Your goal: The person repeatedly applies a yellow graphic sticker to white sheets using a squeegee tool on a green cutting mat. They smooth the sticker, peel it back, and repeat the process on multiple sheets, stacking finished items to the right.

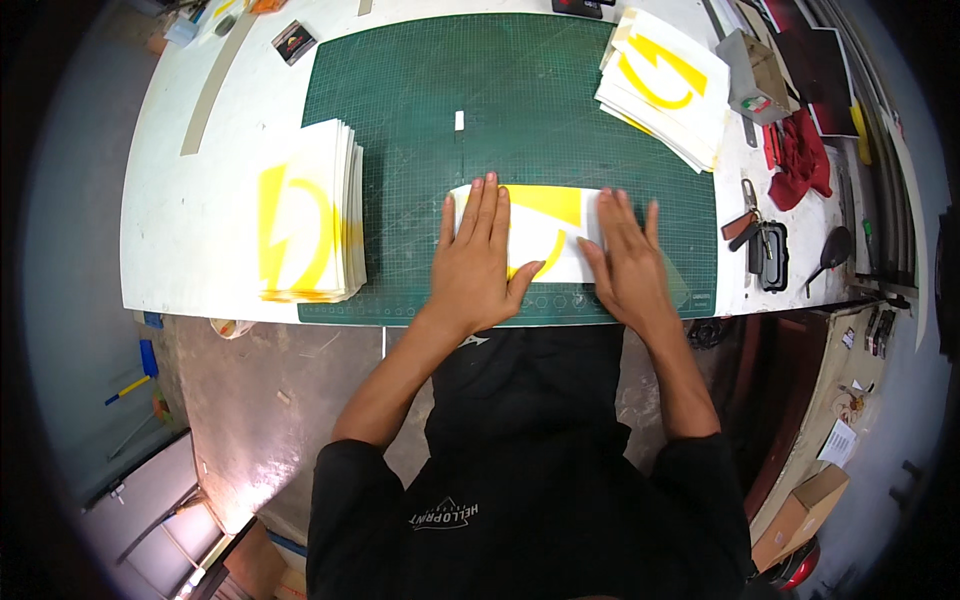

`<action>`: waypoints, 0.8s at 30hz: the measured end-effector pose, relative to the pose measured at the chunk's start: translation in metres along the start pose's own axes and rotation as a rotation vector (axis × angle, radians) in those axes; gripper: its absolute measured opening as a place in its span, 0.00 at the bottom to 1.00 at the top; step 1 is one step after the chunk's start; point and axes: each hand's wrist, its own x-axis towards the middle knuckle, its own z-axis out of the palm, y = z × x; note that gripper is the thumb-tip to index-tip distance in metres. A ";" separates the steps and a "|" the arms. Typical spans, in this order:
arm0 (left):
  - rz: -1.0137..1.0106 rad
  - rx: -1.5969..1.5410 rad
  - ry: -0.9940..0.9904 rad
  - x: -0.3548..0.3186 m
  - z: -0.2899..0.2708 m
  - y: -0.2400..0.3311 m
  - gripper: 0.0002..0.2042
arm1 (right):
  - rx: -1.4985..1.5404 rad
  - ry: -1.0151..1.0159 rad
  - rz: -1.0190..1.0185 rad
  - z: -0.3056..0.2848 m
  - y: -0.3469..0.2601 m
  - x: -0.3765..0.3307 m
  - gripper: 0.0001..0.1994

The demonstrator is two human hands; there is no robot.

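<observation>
A white sheet with a yellow printed design [548, 230] lies flat on the green cutting mat [420, 90], close to its front edge. My left hand [478, 250] rests flat over the sheet's left end, fingers stretched out and pointing away from me. Over the right end lies my right hand [628, 255], also flat, its thumb and little finger spread. Both palms touch the sheet, and neither hand grips anything. The parts of the sheet beneath my hands are hidden.
A thick stack of similar sheets [310, 215] sits at the mat's left edge; a looser pile [665, 85] lies at the far right. A small white piece [460, 121] is on the mat. Keys [750, 215], a red cloth [803, 160] and a grey box [752, 75] lie along the right.
</observation>
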 end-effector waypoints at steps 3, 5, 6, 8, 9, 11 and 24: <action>-0.027 0.070 -0.015 -0.001 -0.004 0.004 0.45 | 0.006 0.257 0.120 -0.036 0.008 -0.033 0.27; -0.015 0.072 0.020 -0.001 0.000 0.005 0.45 | -0.265 0.205 0.356 -0.047 0.014 -0.067 0.23; -0.015 0.074 0.039 -0.001 0.002 0.005 0.45 | -0.098 0.211 0.484 -0.044 0.017 -0.077 0.21; -0.011 0.071 0.040 -0.002 0.004 0.003 0.45 | 0.246 0.226 0.757 -0.037 0.014 -0.089 0.18; -0.009 0.069 0.041 -0.002 0.005 0.003 0.45 | 0.327 0.337 0.688 -0.031 0.012 -0.090 0.17; -0.003 0.088 0.022 0.000 0.005 0.003 0.46 | 0.499 0.572 0.539 -0.017 -0.015 -0.054 0.14; 0.008 0.075 0.047 0.001 0.003 0.005 0.49 | 0.150 0.461 0.251 0.009 -0.031 -0.009 0.08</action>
